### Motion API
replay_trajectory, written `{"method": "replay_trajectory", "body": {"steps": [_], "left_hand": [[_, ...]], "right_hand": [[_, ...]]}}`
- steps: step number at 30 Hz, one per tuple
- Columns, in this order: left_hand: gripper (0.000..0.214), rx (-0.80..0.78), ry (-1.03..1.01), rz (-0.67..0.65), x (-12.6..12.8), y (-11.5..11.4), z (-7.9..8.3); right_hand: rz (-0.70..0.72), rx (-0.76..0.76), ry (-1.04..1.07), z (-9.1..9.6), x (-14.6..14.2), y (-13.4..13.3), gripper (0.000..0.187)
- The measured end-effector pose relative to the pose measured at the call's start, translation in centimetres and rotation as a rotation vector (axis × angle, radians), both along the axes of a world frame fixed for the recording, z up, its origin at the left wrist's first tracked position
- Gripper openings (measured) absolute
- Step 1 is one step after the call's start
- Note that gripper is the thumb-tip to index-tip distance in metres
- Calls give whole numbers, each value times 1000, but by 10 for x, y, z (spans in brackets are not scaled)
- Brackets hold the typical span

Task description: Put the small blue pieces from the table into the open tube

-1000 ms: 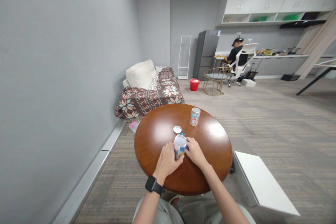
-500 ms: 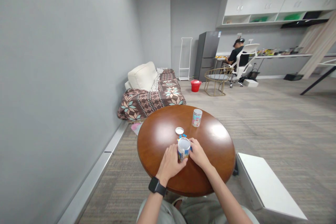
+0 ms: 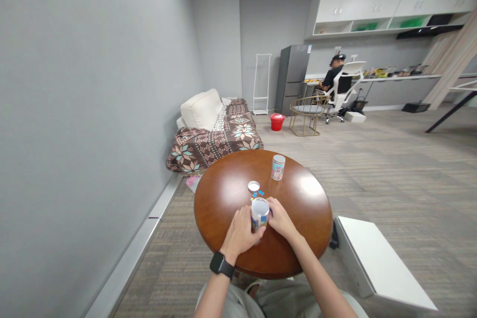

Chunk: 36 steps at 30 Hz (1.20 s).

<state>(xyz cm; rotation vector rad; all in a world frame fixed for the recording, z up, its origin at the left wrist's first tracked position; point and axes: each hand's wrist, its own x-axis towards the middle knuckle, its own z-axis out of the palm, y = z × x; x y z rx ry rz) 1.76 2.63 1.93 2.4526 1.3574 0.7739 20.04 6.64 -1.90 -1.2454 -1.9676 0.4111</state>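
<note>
Two hands (image 3: 239, 232) (image 3: 280, 219), two cans (image 3: 260, 213) (image 3: 278, 168)

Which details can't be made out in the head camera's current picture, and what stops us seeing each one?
All in the head view:
Near can: part of its side is hidden by the left hand.
Right hand: whether it pinches anything beside the can is too small to tell.
Blue pieces: too small to identify.
Curtain: cut off by the right edge.
Items on the far counter: too small and blurred.
</note>
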Motion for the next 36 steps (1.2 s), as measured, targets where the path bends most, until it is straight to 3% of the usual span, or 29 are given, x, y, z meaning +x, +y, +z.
{"method": "replay_trajectory", "body": {"steps": [9,19,36], "left_hand": [[33,6,31,8,1,-1,1],[31,3,23,5,1,0,1],[34,7,20,9,1,0,0]], "right_hand": [[9,-21,138,1,1,-1,32],[-38,-19,-58,5,-1,-2,25],[-18,-48,-101,4,-1,-2,18]]}}
